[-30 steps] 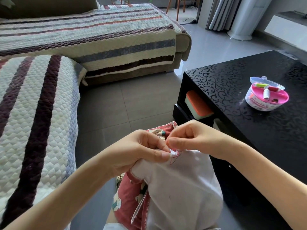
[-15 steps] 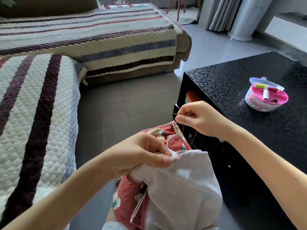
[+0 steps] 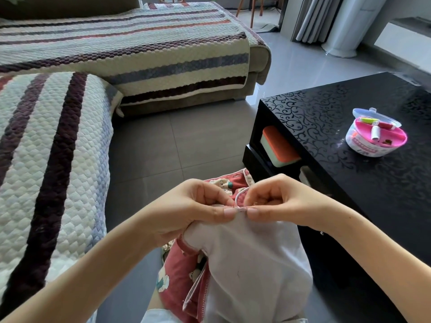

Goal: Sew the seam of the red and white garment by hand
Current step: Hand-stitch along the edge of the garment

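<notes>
The red and white garment (image 3: 251,264) lies bunched in my lap, its white inside facing up and red printed fabric showing at the left and top. My left hand (image 3: 196,210) pinches the garment's upper edge between thumb and curled fingers. My right hand (image 3: 277,201) pinches the same edge just to the right, thumb tip almost touching my left thumb. The needle and thread are too small to make out between the fingers.
A black patterned coffee table (image 3: 338,183) stands at the right, with a pink and clear sewing kit tub (image 3: 375,136) on top and an orange-lidded box (image 3: 277,145) on its lower shelf. A striped quilted sofa cover (image 3: 58,148) fills the left. Grey floor tiles lie between.
My right hand, which had pulled the red thread up and away to the right, has come back down to the seam beside my left thumb. My left hand kept its hold.
</notes>
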A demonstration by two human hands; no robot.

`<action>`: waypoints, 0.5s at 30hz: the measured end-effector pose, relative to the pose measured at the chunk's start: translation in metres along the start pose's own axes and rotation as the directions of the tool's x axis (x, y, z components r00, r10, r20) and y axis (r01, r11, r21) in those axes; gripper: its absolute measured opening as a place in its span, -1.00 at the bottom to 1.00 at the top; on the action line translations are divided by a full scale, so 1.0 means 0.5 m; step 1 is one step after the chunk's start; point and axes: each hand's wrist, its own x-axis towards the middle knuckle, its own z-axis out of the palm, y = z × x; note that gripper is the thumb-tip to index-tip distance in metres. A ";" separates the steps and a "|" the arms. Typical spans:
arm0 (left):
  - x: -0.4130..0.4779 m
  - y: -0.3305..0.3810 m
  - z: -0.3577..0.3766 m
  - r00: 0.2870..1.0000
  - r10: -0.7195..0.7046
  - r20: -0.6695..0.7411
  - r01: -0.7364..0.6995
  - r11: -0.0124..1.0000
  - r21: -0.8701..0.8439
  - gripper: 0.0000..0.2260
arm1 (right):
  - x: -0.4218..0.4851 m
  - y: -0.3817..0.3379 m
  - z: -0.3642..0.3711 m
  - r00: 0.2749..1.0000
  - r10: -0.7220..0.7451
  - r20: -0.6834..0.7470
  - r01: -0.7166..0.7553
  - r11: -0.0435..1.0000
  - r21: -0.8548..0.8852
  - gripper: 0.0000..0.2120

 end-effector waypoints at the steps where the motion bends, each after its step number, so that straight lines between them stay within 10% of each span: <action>1: -0.001 0.002 -0.001 1.000 0.000 -0.014 0.000 1.000 0.010 -0.96 | -0.004 -0.001 -0.001 1.000 0.005 -0.015 -0.005 1.000 0.015 -0.91; 15: -0.002 -0.002 0.004 0.987 -0.094 -0.130 0.109 0.987 0.114 -0.89 | -0.025 -0.013 -0.002 0.982 0.054 -0.182 -0.037 0.995 0.091 -0.82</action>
